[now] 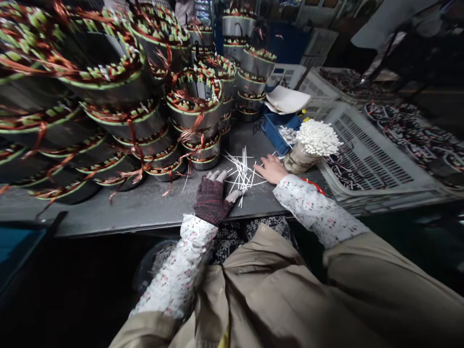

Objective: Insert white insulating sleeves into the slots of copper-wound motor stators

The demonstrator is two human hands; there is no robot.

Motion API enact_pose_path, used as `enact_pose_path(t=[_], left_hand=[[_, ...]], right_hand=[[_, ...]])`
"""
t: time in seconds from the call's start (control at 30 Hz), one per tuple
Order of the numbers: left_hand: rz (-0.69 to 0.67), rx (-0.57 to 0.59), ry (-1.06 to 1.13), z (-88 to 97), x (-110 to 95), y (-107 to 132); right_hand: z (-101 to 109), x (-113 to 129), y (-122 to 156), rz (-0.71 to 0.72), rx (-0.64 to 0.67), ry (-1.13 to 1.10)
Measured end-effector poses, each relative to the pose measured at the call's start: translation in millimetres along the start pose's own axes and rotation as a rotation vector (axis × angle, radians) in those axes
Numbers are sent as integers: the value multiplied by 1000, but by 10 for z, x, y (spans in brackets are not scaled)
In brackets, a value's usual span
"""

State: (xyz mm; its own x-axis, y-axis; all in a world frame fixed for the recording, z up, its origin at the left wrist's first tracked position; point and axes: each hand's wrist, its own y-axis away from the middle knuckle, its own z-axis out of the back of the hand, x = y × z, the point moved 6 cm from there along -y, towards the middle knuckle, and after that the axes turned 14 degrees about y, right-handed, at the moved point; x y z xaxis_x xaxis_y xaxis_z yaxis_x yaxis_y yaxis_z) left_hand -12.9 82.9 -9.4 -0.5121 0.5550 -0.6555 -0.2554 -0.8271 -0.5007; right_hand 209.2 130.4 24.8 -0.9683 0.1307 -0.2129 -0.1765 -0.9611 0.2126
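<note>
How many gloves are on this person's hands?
1. A dark red knit fingerless glove is on the left hand. The right hand is bare. Both hands are in full view, so no other glove is hidden on them.

Left hand wears a dark maroon knit glove with cut-off fingers; right hand bare. White oversleeves with small pink flowers cover both forearms. Baggy khaki jacket over them, wide loose sleeves.
</note>
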Motion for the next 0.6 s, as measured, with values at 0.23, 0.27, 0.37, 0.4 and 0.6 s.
enact_pose_path(t=[0.23,0.27,0.37,0.4,0.6], left_hand=[[20,0,-4,-4,-14,-1],[15,0,-3,-4,-18,-1],[5,5,-5,-4,-22,-1],[8,6,-6,-4,-21,-1],[25,32,16,0,-22,-15]], right_hand=[[-66,82,141,208,-119,25],[-47,17,127,144,-169,71],[-41,-149,78,-37,-198,234],[-55,-163,73,-50,-174,263],[-60,-40,172,92,-124,103]])
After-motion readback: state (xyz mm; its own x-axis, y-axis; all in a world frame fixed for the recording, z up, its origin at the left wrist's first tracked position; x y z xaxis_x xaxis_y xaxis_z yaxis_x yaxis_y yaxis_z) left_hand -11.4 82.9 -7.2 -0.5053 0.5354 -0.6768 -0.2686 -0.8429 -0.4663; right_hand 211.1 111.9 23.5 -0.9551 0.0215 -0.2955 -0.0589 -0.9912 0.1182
